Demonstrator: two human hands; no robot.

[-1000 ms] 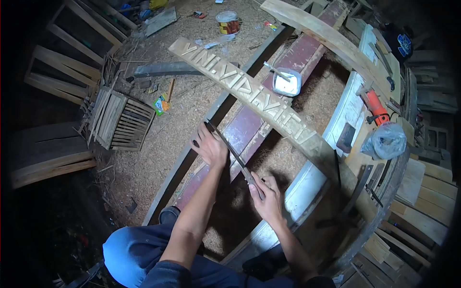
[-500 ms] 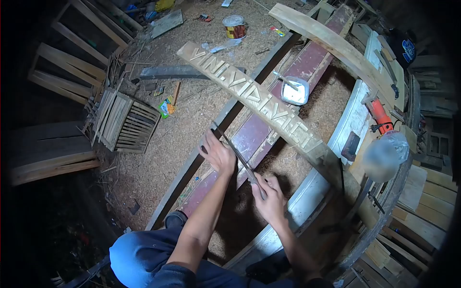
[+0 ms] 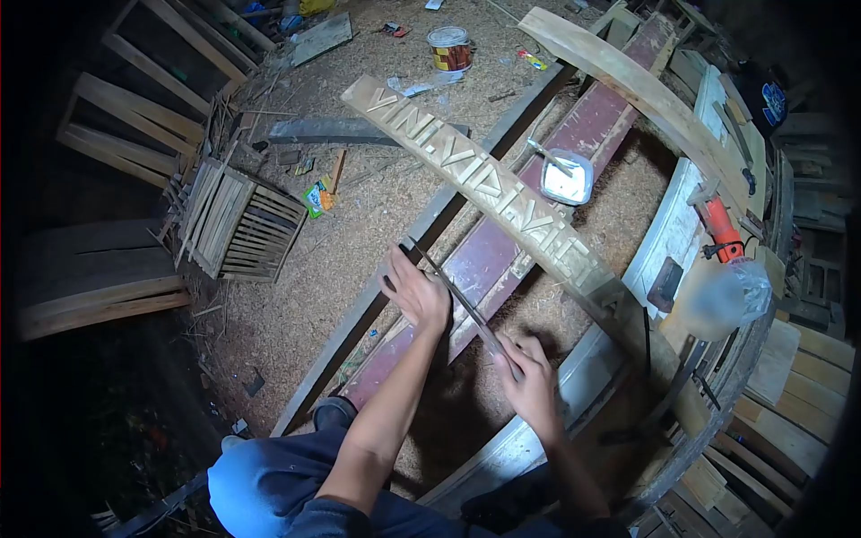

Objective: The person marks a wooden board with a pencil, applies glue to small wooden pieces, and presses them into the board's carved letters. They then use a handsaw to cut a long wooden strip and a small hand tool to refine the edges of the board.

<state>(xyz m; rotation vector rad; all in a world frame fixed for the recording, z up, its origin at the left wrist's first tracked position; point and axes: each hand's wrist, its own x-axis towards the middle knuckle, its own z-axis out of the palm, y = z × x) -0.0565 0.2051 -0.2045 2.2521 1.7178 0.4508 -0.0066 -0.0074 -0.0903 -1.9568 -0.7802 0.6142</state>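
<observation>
On a clock face centred in your view, your right grip [image 3: 529,378] was at four to five o'clock, its fingers wrapped around the handle end of a long, thin dark tool [image 3: 475,317]. The tool slanted up toward eleven o'clock, where your left grip [image 3: 420,291] was near its far end; whether they touched was unclear. Below it ran a reddish plank [image 3: 480,260], from seven o'clock to between one and two. A board with raised letters [image 3: 475,179] lay across that plank, from eleven o'clock to four. At two o'clock, you had a tub of white material [image 3: 567,184] just beside the board, a brush [image 3: 552,158] resting over its rim. An orange power tool [image 3: 720,224] lay at three o'clock, a paint can [image 3: 449,52] stood at twelve, and a slatted wooden crate [image 3: 215,215] sat between nine and ten.
</observation>
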